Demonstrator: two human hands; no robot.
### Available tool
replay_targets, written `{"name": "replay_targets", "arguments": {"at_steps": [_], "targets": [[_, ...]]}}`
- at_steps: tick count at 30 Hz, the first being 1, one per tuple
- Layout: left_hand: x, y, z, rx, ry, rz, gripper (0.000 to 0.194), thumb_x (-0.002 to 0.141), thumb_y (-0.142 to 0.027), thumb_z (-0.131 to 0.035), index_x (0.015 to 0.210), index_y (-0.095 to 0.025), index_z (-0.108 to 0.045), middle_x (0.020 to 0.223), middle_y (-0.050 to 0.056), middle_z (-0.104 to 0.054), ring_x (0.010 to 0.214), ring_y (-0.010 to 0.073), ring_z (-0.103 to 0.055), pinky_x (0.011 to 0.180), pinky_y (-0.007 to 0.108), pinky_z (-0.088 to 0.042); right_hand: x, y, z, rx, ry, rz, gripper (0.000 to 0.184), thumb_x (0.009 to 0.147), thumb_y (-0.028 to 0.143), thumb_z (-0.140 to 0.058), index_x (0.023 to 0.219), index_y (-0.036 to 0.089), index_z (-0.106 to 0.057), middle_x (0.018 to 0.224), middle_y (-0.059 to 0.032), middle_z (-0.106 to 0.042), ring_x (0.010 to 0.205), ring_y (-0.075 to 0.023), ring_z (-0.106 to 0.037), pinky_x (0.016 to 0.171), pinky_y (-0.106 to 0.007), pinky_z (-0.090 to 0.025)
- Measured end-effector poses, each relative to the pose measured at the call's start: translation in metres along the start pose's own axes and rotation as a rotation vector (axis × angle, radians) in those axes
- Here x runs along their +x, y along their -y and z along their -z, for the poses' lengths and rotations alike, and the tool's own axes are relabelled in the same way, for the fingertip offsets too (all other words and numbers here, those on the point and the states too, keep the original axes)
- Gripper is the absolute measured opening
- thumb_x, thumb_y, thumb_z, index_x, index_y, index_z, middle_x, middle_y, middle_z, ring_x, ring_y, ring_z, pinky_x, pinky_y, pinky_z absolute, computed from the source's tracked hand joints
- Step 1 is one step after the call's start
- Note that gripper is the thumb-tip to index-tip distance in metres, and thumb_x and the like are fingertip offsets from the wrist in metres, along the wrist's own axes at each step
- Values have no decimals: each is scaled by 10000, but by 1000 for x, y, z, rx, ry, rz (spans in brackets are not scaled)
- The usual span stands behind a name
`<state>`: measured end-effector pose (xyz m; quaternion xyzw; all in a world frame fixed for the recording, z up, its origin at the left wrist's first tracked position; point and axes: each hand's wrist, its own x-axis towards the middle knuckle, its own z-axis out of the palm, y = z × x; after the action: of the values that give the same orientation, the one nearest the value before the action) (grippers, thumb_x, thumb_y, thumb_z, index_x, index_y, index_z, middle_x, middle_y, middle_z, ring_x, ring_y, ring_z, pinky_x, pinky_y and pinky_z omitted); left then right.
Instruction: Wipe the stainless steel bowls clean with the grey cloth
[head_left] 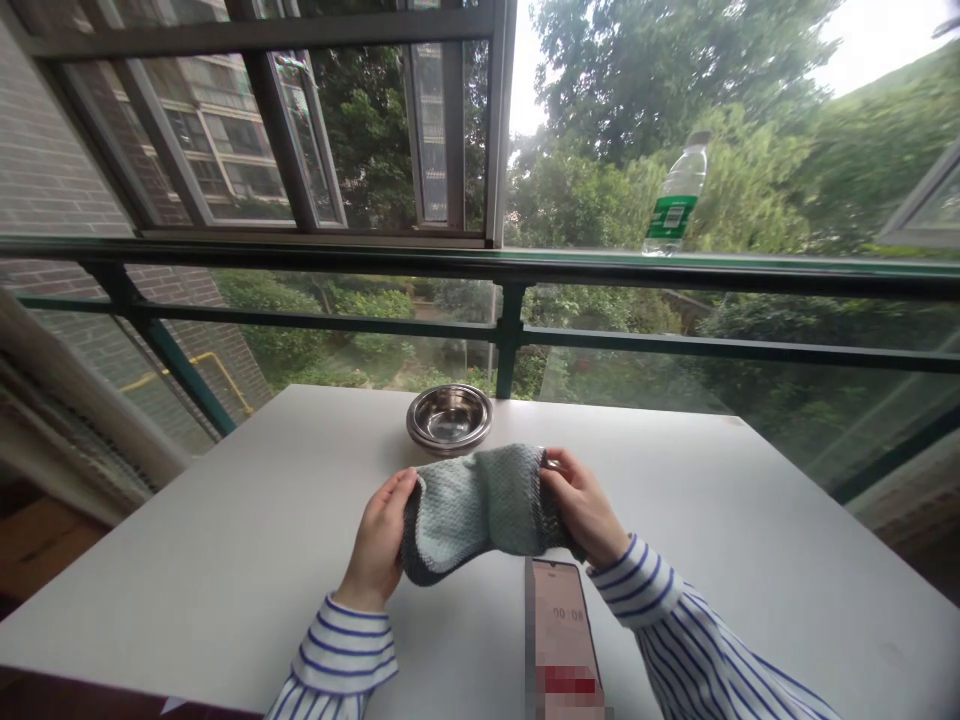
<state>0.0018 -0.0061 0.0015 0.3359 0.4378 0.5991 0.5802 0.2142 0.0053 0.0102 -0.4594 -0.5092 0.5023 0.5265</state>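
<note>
Stretched between both hands is a pale green cleaning cloth (480, 505) with a dark grey edge, held above the white table. My left hand (380, 535) pinches its left edge, thumb on top. At the opposite edge, my right hand (585, 508) grips the cloth with its fingers closed. Just beyond the cloth sits a shiny metal bowl (450, 418), possibly more than one nested. Below the cloth, near my right wrist, lies a phone (564, 625) showing a timer; part of its screen is pixelated.
The white table (225, 560) reaches to a dark green railing (360, 255). A clear plastic bottle (676, 200) with a green label stands on the ledge at the right. Sliding window frames (292, 140) fill the upper left. A curtain (67, 420) hangs at the left side.
</note>
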Motion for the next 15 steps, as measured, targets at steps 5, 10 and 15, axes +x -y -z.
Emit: {"name": "replay_targets", "arguments": {"at_steps": [5, 10, 15], "targets": [[3, 10, 11, 253, -70, -13, 403, 687, -389, -626, 1015, -158, -595, 924, 92, -676, 879, 233, -619, 762, 338, -459, 2, 23, -4, -11, 68, 11, 235, 714, 360, -562, 862, 183, -515, 713, 12, -615, 640, -126, -537, 579, -232, -388], [-8, 15, 11, 570, 162, -252, 519, 714, -408, -618, 1192, -229, -521, 1373, 89, -404, 1285, 265, -300, 1057, 411, -188, 12, 47, -29, 37, 169, 14, 275, 706, 342, -567, 916, 168, -534, 697, 8, -615, 601, -119, -537, 540, -228, -392], [-20, 9, 1, 177, 568, -247, 848, 613, -485, -690, 1337, -221, -338, 1384, 115, -389, 1255, 334, -330, 1011, 428, -297, 22, 62, -65, 99, 250, -17, 278, 681, 268, -576, 937, 162, -575, 742, -8, -622, 648, -126, -563, 565, -230, -427]]}}
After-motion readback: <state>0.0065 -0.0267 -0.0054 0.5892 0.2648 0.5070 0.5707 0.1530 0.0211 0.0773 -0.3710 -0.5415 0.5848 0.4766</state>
